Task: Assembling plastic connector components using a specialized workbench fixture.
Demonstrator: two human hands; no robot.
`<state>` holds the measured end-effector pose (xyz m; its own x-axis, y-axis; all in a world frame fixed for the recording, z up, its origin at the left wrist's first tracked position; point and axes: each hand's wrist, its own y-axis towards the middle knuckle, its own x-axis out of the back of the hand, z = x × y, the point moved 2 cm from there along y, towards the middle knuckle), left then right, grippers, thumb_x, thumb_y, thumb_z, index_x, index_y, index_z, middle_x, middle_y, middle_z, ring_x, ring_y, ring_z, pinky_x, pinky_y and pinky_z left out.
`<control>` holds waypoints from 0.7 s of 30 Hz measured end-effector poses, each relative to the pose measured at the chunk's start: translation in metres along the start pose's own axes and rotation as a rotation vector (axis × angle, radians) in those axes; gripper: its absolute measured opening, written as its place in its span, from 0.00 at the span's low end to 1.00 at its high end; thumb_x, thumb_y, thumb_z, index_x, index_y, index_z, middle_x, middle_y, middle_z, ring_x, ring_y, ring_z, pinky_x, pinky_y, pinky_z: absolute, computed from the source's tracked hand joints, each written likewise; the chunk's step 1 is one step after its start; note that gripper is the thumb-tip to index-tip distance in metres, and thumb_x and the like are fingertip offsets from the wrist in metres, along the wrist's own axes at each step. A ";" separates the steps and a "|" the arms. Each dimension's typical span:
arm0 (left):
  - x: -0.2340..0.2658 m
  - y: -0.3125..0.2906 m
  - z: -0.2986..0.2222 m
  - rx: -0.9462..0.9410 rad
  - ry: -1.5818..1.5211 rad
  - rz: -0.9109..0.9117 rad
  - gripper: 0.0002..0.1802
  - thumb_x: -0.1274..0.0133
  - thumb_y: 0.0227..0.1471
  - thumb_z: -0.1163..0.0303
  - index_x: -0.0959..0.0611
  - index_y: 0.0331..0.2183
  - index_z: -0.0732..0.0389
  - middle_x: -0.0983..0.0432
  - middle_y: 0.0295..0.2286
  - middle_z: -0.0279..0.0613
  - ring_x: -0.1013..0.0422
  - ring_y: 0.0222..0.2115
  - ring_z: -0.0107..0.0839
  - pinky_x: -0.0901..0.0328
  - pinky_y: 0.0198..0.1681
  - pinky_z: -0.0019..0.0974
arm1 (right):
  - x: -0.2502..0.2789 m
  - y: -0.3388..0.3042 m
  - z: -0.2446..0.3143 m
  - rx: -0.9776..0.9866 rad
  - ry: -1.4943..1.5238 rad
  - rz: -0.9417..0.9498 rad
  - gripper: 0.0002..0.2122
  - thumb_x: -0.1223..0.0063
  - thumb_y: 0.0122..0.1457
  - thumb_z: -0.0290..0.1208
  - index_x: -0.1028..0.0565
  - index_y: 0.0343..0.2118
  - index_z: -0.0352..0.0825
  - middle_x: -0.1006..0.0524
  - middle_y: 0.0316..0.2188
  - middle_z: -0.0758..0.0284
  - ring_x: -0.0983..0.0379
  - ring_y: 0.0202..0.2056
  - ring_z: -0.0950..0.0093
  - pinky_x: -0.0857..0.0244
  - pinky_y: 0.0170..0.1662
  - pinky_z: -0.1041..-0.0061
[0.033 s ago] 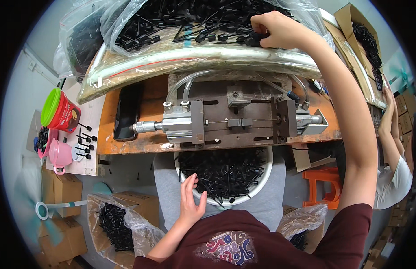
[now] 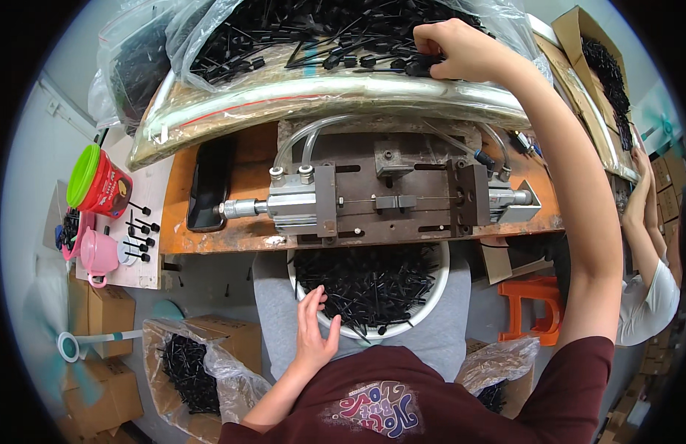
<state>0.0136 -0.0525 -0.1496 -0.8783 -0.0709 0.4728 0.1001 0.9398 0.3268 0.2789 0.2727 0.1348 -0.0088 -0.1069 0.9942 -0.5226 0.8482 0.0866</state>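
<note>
My right hand (image 2: 461,48) reaches far up into a heap of black pin-shaped parts (image 2: 313,33) lying in a clear plastic bag on a curved metal tray (image 2: 320,92). Its fingers are curled closed on some of the parts. My left hand (image 2: 317,333) is low, open with fingers apart, resting at the rim of a white bowl (image 2: 426,314) in my lap. The bowl is full of the same black parts. Between the two hands sits a grey pneumatic fixture (image 2: 387,200) on a worn orange bench (image 2: 247,177).
A black phone (image 2: 210,185) lies left of the fixture. At the far left stand a red can with a green lid (image 2: 99,181) and a pink cup (image 2: 99,251). A bag-lined carton of black parts (image 2: 187,362) and an orange stool (image 2: 531,303) are on the floor. Another person (image 2: 646,281) works at the right.
</note>
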 end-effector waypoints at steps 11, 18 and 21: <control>0.005 0.005 -0.002 -0.021 0.008 -0.007 0.40 0.45 0.47 0.83 0.42 0.61 0.66 0.39 0.54 0.56 0.32 0.48 0.42 0.33 0.48 0.40 | 0.039 -0.026 -0.013 -0.115 0.253 -0.351 0.08 0.41 0.49 0.19 0.28 0.31 0.26 0.23 0.23 0.59 0.24 0.25 0.72 0.30 0.31 0.71; 0.014 0.023 -0.026 -0.126 -0.013 -0.047 0.40 0.44 0.46 0.83 0.41 0.60 0.67 0.36 0.52 0.57 0.32 0.47 0.42 0.33 0.48 0.40 | 0.045 -0.051 0.003 -0.323 0.850 -0.633 0.06 0.40 0.55 0.19 0.25 0.35 0.27 0.23 0.25 0.66 0.24 0.27 0.78 0.28 0.32 0.78; 0.025 0.043 -0.048 -0.246 0.046 -0.053 0.34 0.44 0.47 0.83 0.34 0.56 0.69 0.33 0.51 0.56 0.31 0.47 0.44 0.32 0.48 0.40 | 0.037 -0.080 0.025 -0.190 0.771 -0.722 0.10 0.41 0.55 0.24 0.23 0.39 0.28 0.21 0.28 0.64 0.24 0.29 0.77 0.30 0.37 0.77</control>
<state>0.0185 -0.0298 -0.0848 -0.8639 -0.1380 0.4845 0.1705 0.8249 0.5390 0.2987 0.1877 0.1635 0.8242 -0.3155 0.4702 -0.0471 0.7893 0.6122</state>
